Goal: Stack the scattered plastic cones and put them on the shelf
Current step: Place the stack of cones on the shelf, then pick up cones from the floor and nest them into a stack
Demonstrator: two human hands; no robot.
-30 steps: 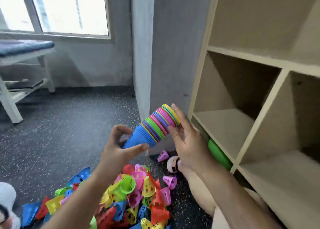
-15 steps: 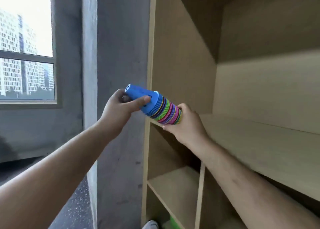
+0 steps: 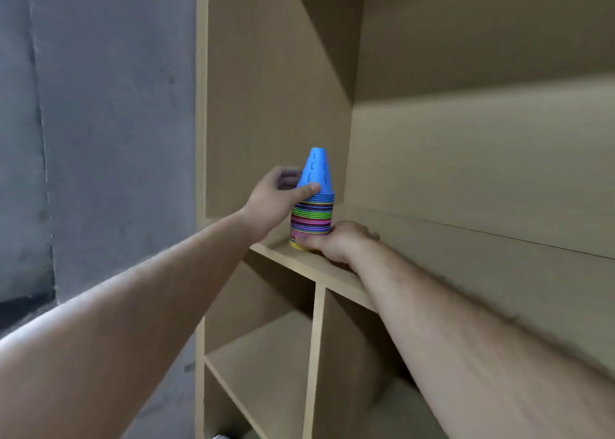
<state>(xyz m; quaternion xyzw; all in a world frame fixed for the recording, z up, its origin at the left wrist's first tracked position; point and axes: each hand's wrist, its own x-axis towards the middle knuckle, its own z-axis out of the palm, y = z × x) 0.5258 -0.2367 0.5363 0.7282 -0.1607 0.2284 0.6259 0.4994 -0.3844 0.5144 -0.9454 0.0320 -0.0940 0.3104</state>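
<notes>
Wooden shelf unit (image 3: pixel 201 139) fills most of the view beside a grey wall (image 3: pixel 109 122). Its wide upper board (image 3: pixel 482 265) carries the task's thing. The stack of cones (image 3: pixel 312 220) stands upright at the board's left end, near the front edge and just beside the side panel (image 3: pixel 276 89). Open lower compartments (image 3: pixel 263 365) show beneath.

I judge this to be the placing step, close to done. The stack's yellow bottom rim looks to sit on the board, but the right hand (image 3: pixel 339 242) hides part of the base, so I cannot tell whether it lies flat all round. No loose cones are in view, so how many remain to be gathered cannot be said.

Both hands have a closed grip on the stack. The right hand wraps the lowest rims, fingers curled against the base and resting on the board. The left hand (image 3: pixel 274 202) holds higher up, its thumb across the front where the top blue cone (image 3: pixel 316 175) meets the coloured rims and its fingers curled round the far side.

The next move calls for a gentle release. The column is tall, narrow and close to the edge, so a snagged finger could tip it. Sliding it a little deeper first may be wise.
</notes>
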